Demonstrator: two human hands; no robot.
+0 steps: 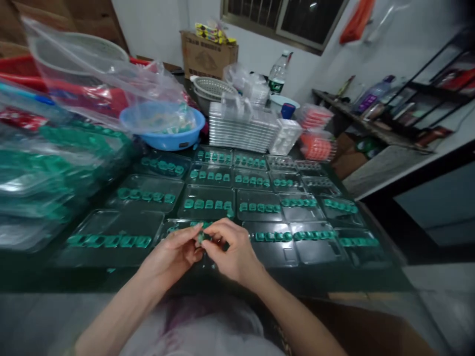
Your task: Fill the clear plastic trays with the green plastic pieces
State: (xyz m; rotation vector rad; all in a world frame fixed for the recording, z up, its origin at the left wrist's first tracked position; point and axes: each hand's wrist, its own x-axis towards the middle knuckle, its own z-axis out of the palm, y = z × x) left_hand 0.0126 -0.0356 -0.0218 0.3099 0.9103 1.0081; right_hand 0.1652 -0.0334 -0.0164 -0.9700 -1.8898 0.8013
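Note:
Both my hands meet over the near middle of the dark table, closed on one small green piece (pixel 201 238); its exact kind is too small and blurred to make out. My left hand (pixel 172 254) pinches it from the left, thumb and fingers together. From the right, my right hand (pixel 232 247) grips it between thumb and fingertips. Beneath and behind them lies a clear plastic tray (pixel 171 223), partly hidden by my hands. More clear trays, such as one at the left (pixel 115 220), are laid in rows, most with a line of green pieces (pixel 111 241).
Stacked bagged trays with green pieces (pixel 48 173) fill the left side. At the back stand a blue basin (pixel 163 141), a stack of clear trays (pixel 241 131), a cardboard box (pixel 208 57), a bottle (pixel 278 74) and orange-red packs (pixel 317 146). A cluttered shelf (pixel 371 123) juts in at right.

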